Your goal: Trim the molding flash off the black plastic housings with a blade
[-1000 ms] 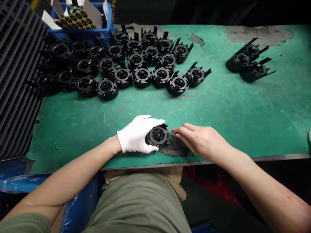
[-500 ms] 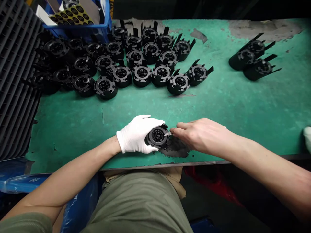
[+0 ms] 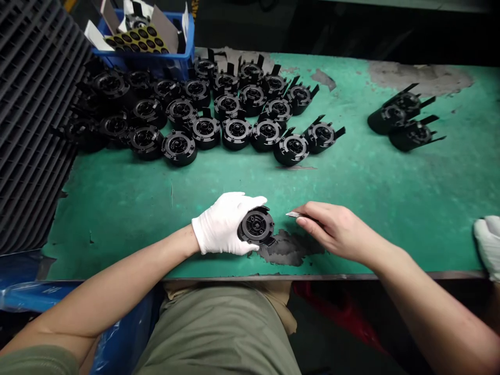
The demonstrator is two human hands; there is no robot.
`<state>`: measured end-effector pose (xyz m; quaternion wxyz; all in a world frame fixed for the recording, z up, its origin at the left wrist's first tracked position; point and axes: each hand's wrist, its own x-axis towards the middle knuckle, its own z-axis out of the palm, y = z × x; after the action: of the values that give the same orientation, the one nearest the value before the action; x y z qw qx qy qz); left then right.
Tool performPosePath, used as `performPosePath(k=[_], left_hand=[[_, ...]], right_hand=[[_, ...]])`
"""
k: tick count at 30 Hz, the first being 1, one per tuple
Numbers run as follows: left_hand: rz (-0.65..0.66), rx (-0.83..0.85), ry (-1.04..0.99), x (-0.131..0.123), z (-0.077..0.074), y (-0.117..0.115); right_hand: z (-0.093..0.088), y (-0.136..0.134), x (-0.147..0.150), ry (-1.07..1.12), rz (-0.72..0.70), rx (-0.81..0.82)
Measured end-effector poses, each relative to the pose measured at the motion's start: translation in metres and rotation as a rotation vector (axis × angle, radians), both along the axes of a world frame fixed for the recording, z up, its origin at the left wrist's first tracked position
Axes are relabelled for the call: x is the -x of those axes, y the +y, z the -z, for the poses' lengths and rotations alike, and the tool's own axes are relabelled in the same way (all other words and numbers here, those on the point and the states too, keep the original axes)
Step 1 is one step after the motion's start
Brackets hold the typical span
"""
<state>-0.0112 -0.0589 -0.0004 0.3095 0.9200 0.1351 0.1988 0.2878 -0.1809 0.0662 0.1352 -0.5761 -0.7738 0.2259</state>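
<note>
My left hand (image 3: 224,223), in a white glove, is wrapped round a black round plastic housing (image 3: 257,226) near the front of the green table. The housing's ribbed round face points up toward me. To its right, my bare right hand (image 3: 336,226) grips a small knife (image 3: 294,214) with a pale pointed blade. The blade tip points left and stands apart from the housing. Most of the knife's handle is hidden in my fingers.
Many similar black housings (image 3: 236,131) stand grouped at the back left, and several more (image 3: 414,134) at the right. A blue bin (image 3: 187,57) holds a yellow sticker sheet (image 3: 136,40). A grey slatted panel (image 3: 35,140) borders the left. Another person's gloved hand (image 3: 490,242) shows at the right edge.
My right hand has drawn the knife away from the housing, to the right. My left hand keeps its hold. The view has shifted slightly, and more of the other person's glove shows.
</note>
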Motion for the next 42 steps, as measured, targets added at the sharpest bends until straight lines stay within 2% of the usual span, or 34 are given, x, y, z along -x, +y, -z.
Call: performPosePath(k=[3,5,8,11,14,16,19,21,23,25,26,31,37,42], left_hand=[[-0.138,-0.059,-0.029,0.002,0.006,-0.001],[-0.178,-0.082,-0.028,0.003,0.009,-0.001],[-0.167,-0.084,-0.056,0.004,0.012,0.001],[-0.152,-0.052,-0.07,0.004,0.014,0.002],[-0.143,-0.018,-0.046,0.004,0.011,0.001],[-0.121,-0.023,-0.035,0.005,0.006,0.0],[-0.068,-0.047,-0.022,0.006,0.002,0.0],[-0.112,-0.023,-0.043,0.007,0.003,0.001],[-0.243,0.027,-0.08,0.006,0.007,0.001],[-0.352,0.052,-0.076,0.006,0.011,0.0],[-0.367,0.051,-0.061,0.006,0.012,-0.001],[-0.305,0.079,-0.114,0.009,0.008,-0.002],[-0.195,0.16,0.041,0.002,0.001,0.008],[-0.212,0.112,0.027,0.0,0.001,0.009]], right_hand=[[0.009,-0.02,0.018,0.044,0.155,-0.061],[0.012,-0.025,0.033,0.12,0.179,-0.084],[0.013,-0.019,0.051,0.231,0.078,-0.097],[0.014,-0.004,0.053,0.169,0.012,-0.073],[0.014,0.011,0.044,0.04,0.19,-0.116],[0.013,0.017,0.04,0.045,0.31,-0.167],[0.011,0.013,0.039,0.099,0.407,-0.158],[0.011,0.004,0.041,0.099,0.454,-0.131],[0.013,-0.009,0.042,0.092,0.48,-0.134],[0.017,-0.023,0.043,0.085,0.476,-0.155],[0.02,-0.029,0.044,0.081,0.464,-0.17],[0.028,-0.05,0.049,0.056,0.336,-0.198],[0.033,-0.036,0.053,-0.183,0.235,-0.239],[0.03,-0.022,0.053,-0.257,0.125,-0.268]])
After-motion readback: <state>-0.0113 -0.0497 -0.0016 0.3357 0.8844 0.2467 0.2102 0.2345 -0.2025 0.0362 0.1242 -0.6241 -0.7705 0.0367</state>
